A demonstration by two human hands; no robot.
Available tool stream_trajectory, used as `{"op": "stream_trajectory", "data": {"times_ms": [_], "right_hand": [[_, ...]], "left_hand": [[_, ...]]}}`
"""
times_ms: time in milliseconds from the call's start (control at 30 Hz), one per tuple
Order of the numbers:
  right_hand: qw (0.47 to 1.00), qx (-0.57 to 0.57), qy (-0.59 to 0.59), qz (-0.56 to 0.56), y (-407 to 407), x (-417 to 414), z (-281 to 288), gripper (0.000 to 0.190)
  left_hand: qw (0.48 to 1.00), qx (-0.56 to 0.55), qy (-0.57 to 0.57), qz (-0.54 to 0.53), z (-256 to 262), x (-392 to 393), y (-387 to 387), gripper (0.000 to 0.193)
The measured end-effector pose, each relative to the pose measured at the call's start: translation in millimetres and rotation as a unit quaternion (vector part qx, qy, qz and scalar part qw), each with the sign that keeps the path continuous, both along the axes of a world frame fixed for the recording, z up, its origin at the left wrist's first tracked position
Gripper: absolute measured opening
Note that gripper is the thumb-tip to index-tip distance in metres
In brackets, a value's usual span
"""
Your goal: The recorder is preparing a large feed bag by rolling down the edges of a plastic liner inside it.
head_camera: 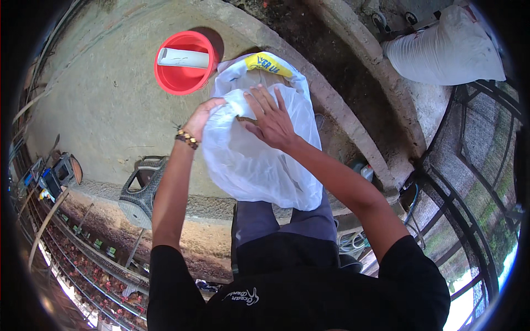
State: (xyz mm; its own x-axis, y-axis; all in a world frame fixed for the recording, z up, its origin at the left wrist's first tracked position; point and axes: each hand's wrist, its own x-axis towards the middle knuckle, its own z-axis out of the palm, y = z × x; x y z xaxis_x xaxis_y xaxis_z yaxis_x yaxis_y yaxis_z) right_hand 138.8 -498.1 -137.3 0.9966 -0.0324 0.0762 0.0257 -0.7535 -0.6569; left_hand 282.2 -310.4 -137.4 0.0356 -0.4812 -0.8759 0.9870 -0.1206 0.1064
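A large white sack (pixel 265 165) with a thin plastic liner stands in front of my legs, its top open. A yellow printed band shows on the sack's folded far rim. My left hand (pixel 207 116), with a beaded bracelet at the wrist, grips the liner's gathered edge at the left side. My right hand (pixel 271 120) lies over the mouth of the liner, palm down with fingers apart. Through a small gap beside the right thumb, brownish contents show. Beyond my left hand stands a red plastic basin (pixel 182 85) with a white cylindrical scoop or pipe piece (pixel 184 58) lying in it.
A dark plastic stool (pixel 143 190) stands left of my left forearm. A low concrete curb (pixel 343 111) runs behind the sack. Another full white sack (pixel 447 53) lies at upper right. Rows of caged chickens (pixel 91 265) are at lower left, mesh fencing (pixel 484 128) at right.
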Motion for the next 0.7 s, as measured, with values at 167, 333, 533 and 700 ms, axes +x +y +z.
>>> {"op": "stream_trajectory", "data": {"times_ms": [167, 333, 533, 700], "right_hand": [[0.997, 0.052, 0.044, 0.022, -16.1, 20.4, -34.1, 0.031], [0.974, 0.122, 0.191, -0.033, -24.8, 37.0, -14.0, 0.020], [0.956, 0.203, 0.177, -0.117, -26.1, 46.4, -26.4, 0.030], [0.831, 0.372, 0.403, -0.089, -69.9, 51.3, -25.9, 0.039]], "left_hand": [[0.998, -0.008, -0.064, -0.015, 10.6, -7.7, -29.0, 0.046], [0.538, 0.348, -0.747, -0.177, 69.7, -25.0, -38.4, 0.068], [0.530, 0.362, -0.740, -0.198, 65.3, -111.4, -94.8, 0.089], [0.471, 0.509, -0.629, -0.350, -17.7, -139.1, -20.9, 0.093]]}}
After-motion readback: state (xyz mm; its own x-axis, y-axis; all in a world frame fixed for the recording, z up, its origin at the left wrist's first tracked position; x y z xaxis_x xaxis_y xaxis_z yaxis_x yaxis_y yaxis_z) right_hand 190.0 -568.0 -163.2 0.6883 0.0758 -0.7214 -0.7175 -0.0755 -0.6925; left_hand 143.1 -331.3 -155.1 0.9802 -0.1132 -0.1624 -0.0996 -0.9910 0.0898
